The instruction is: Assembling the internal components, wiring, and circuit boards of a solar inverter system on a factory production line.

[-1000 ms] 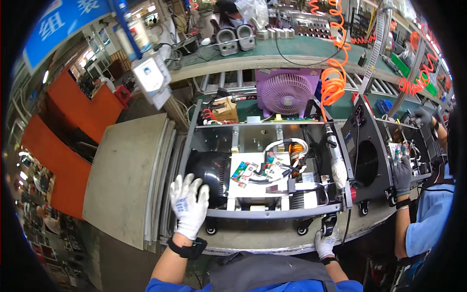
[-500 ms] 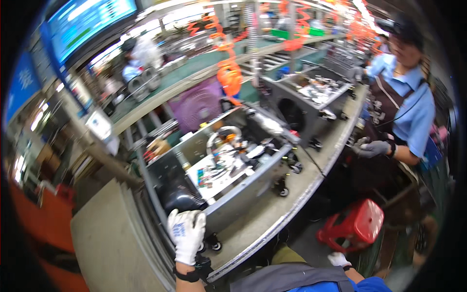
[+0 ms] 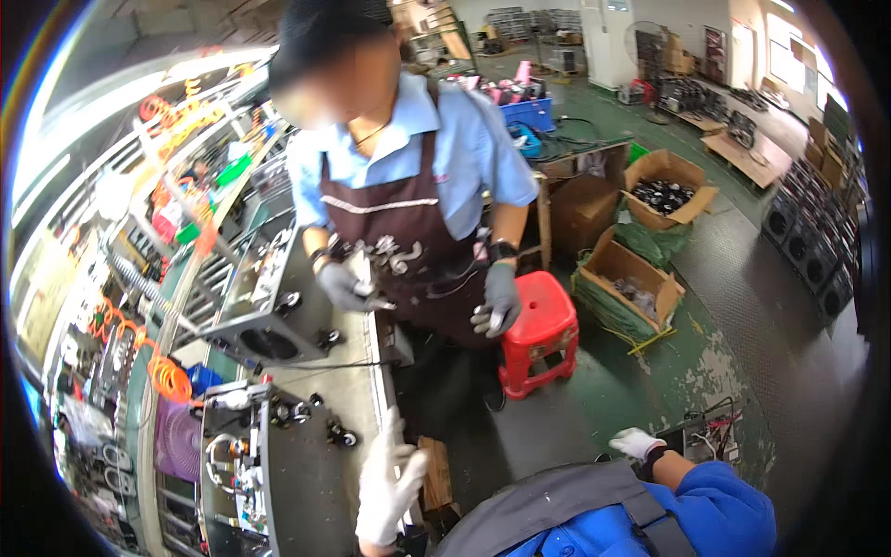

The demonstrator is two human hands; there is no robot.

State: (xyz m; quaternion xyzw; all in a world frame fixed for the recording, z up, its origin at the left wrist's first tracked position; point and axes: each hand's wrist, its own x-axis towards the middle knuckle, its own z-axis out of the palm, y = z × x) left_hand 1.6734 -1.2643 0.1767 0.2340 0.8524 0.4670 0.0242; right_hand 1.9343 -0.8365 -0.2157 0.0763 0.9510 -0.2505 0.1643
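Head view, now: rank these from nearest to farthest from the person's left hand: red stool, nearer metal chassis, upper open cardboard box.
1. Nearer metal chassis, left of the left hand.
2. Red stool, ahead and right.
3. Upper open cardboard box, farther ahead, right.

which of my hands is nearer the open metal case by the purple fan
Left. Your left hand is close beside the metal case, though contact is unclear; your right hand is well off to its right.
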